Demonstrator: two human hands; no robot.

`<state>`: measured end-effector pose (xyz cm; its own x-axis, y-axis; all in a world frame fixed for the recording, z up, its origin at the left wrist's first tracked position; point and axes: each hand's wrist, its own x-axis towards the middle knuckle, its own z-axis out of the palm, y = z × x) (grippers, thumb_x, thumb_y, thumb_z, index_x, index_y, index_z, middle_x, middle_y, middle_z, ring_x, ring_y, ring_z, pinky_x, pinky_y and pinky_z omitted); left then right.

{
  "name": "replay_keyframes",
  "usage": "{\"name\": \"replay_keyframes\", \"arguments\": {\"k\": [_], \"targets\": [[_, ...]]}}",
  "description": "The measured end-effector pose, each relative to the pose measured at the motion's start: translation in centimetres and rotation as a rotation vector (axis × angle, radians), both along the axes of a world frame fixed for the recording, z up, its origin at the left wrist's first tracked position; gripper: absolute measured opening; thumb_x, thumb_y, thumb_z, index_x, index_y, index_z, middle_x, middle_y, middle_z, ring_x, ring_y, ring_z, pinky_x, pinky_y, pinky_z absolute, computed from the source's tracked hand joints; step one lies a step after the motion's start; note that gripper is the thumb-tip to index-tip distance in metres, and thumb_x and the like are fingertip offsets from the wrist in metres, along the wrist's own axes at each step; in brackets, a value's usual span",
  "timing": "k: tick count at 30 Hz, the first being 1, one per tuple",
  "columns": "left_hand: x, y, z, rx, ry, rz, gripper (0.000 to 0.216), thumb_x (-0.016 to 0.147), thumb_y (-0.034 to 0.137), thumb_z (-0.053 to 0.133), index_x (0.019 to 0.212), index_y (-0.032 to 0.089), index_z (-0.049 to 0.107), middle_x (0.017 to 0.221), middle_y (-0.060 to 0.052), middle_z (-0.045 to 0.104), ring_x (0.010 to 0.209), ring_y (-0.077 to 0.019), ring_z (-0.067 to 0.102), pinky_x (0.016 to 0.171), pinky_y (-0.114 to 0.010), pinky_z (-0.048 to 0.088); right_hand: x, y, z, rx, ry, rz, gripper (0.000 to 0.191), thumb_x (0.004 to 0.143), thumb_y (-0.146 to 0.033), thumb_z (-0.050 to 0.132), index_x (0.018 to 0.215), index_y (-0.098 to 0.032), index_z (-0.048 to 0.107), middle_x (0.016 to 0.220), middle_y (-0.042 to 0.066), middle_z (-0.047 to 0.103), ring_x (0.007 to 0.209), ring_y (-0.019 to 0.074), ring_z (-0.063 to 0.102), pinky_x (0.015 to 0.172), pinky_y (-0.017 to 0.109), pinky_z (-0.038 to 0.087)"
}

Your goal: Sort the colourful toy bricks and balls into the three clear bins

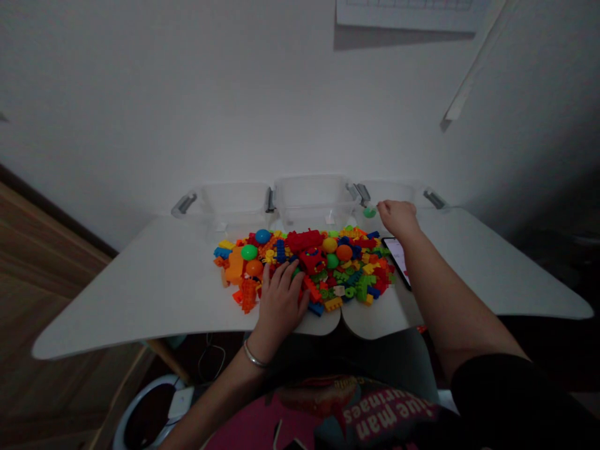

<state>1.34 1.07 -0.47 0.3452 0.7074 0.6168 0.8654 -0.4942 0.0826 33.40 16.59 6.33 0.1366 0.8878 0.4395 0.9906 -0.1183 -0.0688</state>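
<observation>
My left hand (pixel 282 297) lies palm down on the near left part of a pile of colourful plastic toy pieces, its fingers spread over them. Among those pieces are an orange ball (pixel 254 268), a bright green ball (pixel 249 252) and a dark red block (pixel 304 240). At the right-hand clear bin (pixel 394 187), my right hand (pixel 397 215) is raised with its fingers curled together. A small green piece (pixel 370 212) shows just left of those fingertips, at the bin's left end. Whether the fingers touch it I cannot make out.
Two more clear plastic bins, the left bin (pixel 234 197) and the middle bin (pixel 312 190), stand against the wall behind the pile. A phone (pixel 396 259) lies right of the pile, beneath my right forearm. The white table (pixel 154 281) has a notch at its near edge.
</observation>
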Motion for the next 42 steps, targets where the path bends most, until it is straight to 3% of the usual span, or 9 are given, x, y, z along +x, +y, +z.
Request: {"name": "replay_keyframes", "arguments": {"k": [3, 9, 11, 14, 19, 24, 36, 42], "targets": [[0.0, 0.0, 0.1, -0.009, 0.005, 0.0, 0.028, 0.089, 0.031, 0.053, 0.112, 0.019, 0.065, 0.133, -0.011, 0.059, 0.122, -0.0313, 0.052, 0.114, -0.061, 0.022, 0.4, -0.3, 0.1, 0.061, 0.122, 0.091, 0.04, 0.09, -0.032, 0.038, 0.094, -0.014, 0.073, 0.091, 0.015, 0.074, 0.088, 0.0265, 0.065, 0.086, 0.04, 0.043], [0.0, 0.1, 0.0, 0.002, 0.0, 0.004, 0.029, 0.088, 0.03, 0.053, 0.112, 0.018, 0.064, 0.133, -0.012, 0.06, 0.122, -0.0307, 0.053, 0.114, -0.06, 0.024, -2.1, -3.6, 1.6, 0.497, 0.401, 0.305, 0.028, 0.086, -0.032, 0.047, 0.097, -0.018, 0.069, 0.098, 0.01, 0.07, 0.097, 0.0255, 0.062, 0.091, 0.043, 0.045], [0.0, 0.1, -0.1, 0.007, -0.002, 0.006, 0.029, 0.088, 0.03, 0.053, 0.112, 0.018, 0.064, 0.134, -0.012, 0.059, 0.121, -0.0308, 0.053, 0.113, -0.061, 0.025, -4.0, -5.7, 1.8, 0.486, 0.453, 0.422, 0.027, 0.086, -0.032, 0.049, 0.102, -0.019, 0.067, 0.098, 0.009, 0.068, 0.092, 0.0233, 0.062, 0.086, 0.04, 0.049], [0.0, 0.1, -0.1, 0.013, 0.001, 0.005, 0.029, 0.088, 0.03, 0.054, 0.112, 0.017, 0.065, 0.134, -0.014, 0.058, 0.121, -0.0314, 0.054, 0.112, -0.061, 0.026, -6.9, -8.8, 0.9, 0.38, 0.42, 0.522, 0.024, 0.085, -0.03, 0.052, 0.104, -0.021, 0.065, 0.104, 0.01, 0.067, 0.097, 0.0245, 0.061, 0.091, 0.043, 0.049], [0.0, 0.0, 0.2, 0.014, 0.012, 0.007, 0.03, 0.089, 0.031, 0.054, 0.112, 0.016, 0.065, 0.137, -0.018, 0.053, 0.121, -0.0322, 0.053, 0.111, -0.062, 0.027, -9.8, -11.7, -2.6, 0.187, 0.296, 0.463, 0.034, 0.082, -0.027, 0.058, 0.116, -0.022, 0.063, 0.122, 0.012, 0.062, 0.112, 0.0317, 0.058, 0.095, 0.05, 0.048], [0.0, 0.0, 0.3, 0.052, -0.005, 0.0, 0.029, 0.088, 0.03, 0.055, 0.111, 0.016, 0.065, 0.137, -0.018, 0.053, 0.128, -0.0331, 0.048, 0.111, -0.059, 0.03, -10.2, -11.7, -4.4, 0.193, 0.269, 0.452, 0.044, 0.081, -0.023, 0.059, 0.124, -0.022, 0.058, 0.13, 0.014, 0.058, 0.115, 0.0338, 0.057, 0.094, 0.052, 0.049], [-0.1, -0.1, 0.4, 0.103, -0.004, -0.085, 0.034, 0.087, 0.023, 0.055, 0.12, 0.017, 0.06, 0.13, -0.01, 0.062, 0.125, -0.029, 0.05, 0.112, -0.057, 0.03, -9.8, -10.8, -5.8, 0.161, 0.289, 0.48, 0.036, 0.084, -0.02, 0.052, 0.119, -0.02, 0.06, 0.123, 0.014, 0.063, 0.113, 0.0308, 0.059, 0.096, 0.05, 0.049], [-0.3, -0.2, 0.3, 0.083, -0.009, -0.089, 0.034, 0.087, 0.022, 0.054, 0.121, 0.019, 0.06, 0.129, -0.009, 0.063, 0.124, -0.0274, 0.052, 0.112, -0.055, 0.031, -9.5, -10.8, -5.7, 0.247, 0.414, 0.503, 0.034, 0.082, -0.02, 0.054, 0.116, -0.023, 0.057, 0.123, 0.012, 0.06, 0.117, 0.0297, 0.055, 0.099, 0.052, 0.046]]}}
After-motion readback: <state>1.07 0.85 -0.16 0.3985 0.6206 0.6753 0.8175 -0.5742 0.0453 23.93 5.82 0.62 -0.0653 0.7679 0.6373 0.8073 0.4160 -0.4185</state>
